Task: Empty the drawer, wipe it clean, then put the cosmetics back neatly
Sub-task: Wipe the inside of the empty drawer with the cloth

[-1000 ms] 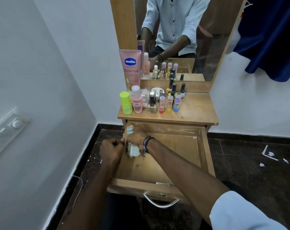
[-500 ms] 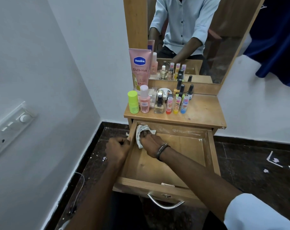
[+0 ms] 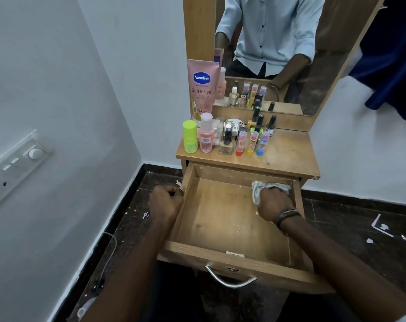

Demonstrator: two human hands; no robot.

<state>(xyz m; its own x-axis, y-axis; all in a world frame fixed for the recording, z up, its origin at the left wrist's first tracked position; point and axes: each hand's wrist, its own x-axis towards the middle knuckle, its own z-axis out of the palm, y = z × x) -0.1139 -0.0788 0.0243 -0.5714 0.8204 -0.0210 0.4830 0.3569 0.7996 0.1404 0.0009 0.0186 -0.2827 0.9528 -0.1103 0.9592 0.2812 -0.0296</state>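
The wooden drawer (image 3: 223, 219) stands pulled out with nothing inside but a white cloth (image 3: 257, 190). My right hand (image 3: 273, 201) grips that cloth and presses it into the drawer's back right corner. My left hand (image 3: 166, 202) is curled on the drawer's left side wall. The cosmetics stand on the dresser top (image 3: 288, 154): a pink Vaseline tube (image 3: 201, 87), a lime green stick (image 3: 190, 139), a pink bottle (image 3: 206, 135), a nail polish bottle (image 3: 226, 141) and three coloured lip balms (image 3: 252, 143).
A mirror (image 3: 278, 43) rises behind the dresser and reflects a person's shirt. A white wall with a switch plate (image 3: 14, 168) is close on the left. A blue cloth (image 3: 392, 54) hangs at the upper right. Paper scraps (image 3: 383, 226) lie on the dark floor.
My right hand has swept the cloth from the drawer's back left corner across to its back right corner. My left hand has stayed on the left wall.
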